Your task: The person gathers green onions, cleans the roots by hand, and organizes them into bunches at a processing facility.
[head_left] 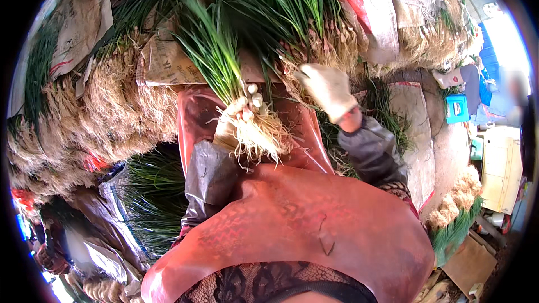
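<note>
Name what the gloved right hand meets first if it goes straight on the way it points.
The right hand would probably meet the heaped green onions first, just ahead of it, though depth is unclear.

Carrying surface hidden beneath its load; kind cannot be told. A long heap of green onions is borne there, leaves laid toward the far side, straw-coloured roots turned nearer. The heap is partly covered by a tan sack at left, a red-and-white sack at right.
</note>
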A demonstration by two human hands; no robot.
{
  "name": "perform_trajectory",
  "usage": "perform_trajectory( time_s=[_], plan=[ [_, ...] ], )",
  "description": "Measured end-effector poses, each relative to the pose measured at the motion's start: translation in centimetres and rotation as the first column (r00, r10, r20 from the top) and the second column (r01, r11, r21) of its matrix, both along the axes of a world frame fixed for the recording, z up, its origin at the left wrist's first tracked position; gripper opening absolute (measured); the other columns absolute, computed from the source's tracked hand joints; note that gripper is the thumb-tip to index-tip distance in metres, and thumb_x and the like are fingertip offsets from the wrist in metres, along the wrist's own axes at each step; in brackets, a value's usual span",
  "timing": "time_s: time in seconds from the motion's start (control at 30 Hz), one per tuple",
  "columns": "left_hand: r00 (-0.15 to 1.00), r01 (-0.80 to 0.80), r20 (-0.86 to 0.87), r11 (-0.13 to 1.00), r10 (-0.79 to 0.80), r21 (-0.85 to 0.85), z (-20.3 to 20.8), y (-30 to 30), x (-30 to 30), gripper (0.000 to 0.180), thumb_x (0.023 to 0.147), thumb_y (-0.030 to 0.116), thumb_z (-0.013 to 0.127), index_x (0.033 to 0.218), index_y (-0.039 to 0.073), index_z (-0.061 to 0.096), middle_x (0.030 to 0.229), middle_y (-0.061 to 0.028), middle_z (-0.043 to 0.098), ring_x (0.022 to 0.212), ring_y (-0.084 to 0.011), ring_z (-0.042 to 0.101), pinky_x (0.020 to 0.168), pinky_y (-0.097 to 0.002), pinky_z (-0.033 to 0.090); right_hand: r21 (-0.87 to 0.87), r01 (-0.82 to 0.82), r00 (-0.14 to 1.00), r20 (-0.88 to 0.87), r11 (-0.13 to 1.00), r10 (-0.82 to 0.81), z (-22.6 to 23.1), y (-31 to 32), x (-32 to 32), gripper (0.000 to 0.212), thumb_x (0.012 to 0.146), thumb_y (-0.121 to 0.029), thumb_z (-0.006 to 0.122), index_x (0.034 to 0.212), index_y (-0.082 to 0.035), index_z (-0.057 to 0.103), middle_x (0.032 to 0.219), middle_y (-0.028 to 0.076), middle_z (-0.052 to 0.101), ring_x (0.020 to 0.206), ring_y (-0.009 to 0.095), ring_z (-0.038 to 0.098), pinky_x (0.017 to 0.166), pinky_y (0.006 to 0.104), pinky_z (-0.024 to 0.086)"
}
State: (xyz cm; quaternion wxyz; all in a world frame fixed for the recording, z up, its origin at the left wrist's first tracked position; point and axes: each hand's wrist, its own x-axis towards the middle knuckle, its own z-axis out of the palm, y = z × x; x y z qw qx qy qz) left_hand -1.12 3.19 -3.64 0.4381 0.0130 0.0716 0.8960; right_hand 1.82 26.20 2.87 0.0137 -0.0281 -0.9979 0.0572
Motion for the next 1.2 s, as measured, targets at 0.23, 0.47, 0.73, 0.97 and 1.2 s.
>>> perform_trajectory(
  time_s=[0.23,0.47,0.73,0.97,1.2],
  plan=[
    [0.998,-0.065,-0.04,0.849,0.051,-0.524,2.4,-1.3,0.7,0.025,0.083,0.008,0.065,0.107,0.002,0.058,0.081,-0.0067,0.064,0.061,-0.006,0.056,0.056,-0.0178,0.05,-0.26,0.017,0.996,0.088,0.966,0.006,-4.7,-2.1,-8.1,0.02,0.084,-0.02,0.061,0.083,-0.002,0.068,0.078,0.018,0.067,0.071,0.031,0.066,0.065,0.0378,0.052],
    [0.996,0.087,0.041,0.934,-0.078,-0.346,-1.2,1.3,0.7,0.037,0.084,0.012,0.066,0.115,-0.004,0.056,0.077,-0.0046,0.06,0.064,-0.0118,0.056,0.061,-0.0241,0.052,-0.161,0.018,0.944,-0.321,0.987,-0.07,-4.1,-1.4,-3.6,0.02,0.087,-0.027,0.059,0.088,-0.009,0.067,0.081,0.007,0.066,0.074,0.023,0.064,0.067,0.0355,0.051],
    [0.994,-0.074,-0.099,0.917,0.037,-0.393,2.4,-0.4,0.8,0.034,0.085,0.014,0.063,0.113,-0.004,0.057,0.098,-0.0143,0.064,0.086,-0.0203,0.065,0.081,-0.032,0.053,-0.085,-0.075,0.959,-0.279,0.993,0.049,-5.3,0.5,-7.7,0.017,0.073,-0.019,0.063,0.071,-0.003,0.066,0.07,0.019,0.064,0.067,0.033,0.065,0.057,0.041,0.05],
    [0.994,0.05,0.108,0.926,-0.011,-0.374,0.3,3.0,1.2,0.026,0.086,0.011,0.064,0.109,0.0,0.06,0.076,-0.0022,0.064,0.061,-0.0072,0.059,0.055,-0.0182,0.048,-0.395,-0.625,0.747,-0.552,0.673,0.37,-1.3,0.0,-2.2,0.029,0.096,-0.027,0.048,0.104,-0.006,0.066,0.087,0.001,0.068,0.08,0.016,0.064,0.074,0.0282,0.052],
    [0.999,-0.041,-0.043,0.911,0.025,-0.41,2.6,-0.9,1.0,0.031,0.083,0.012,0.062,0.106,-0.007,0.06,0.093,-0.0161,0.064,0.094,-0.0284,0.064,0.091,-0.0399,0.051,0.075,-0.246,0.806,0.569,0.966,0.161,-4.0,4.0,9.0,0.025,0.088,-0.031,0.056,0.08,-0.01,0.067,0.077,0.011,0.067,0.067,0.029,0.066,0.061,0.042,0.052]
  ],
)
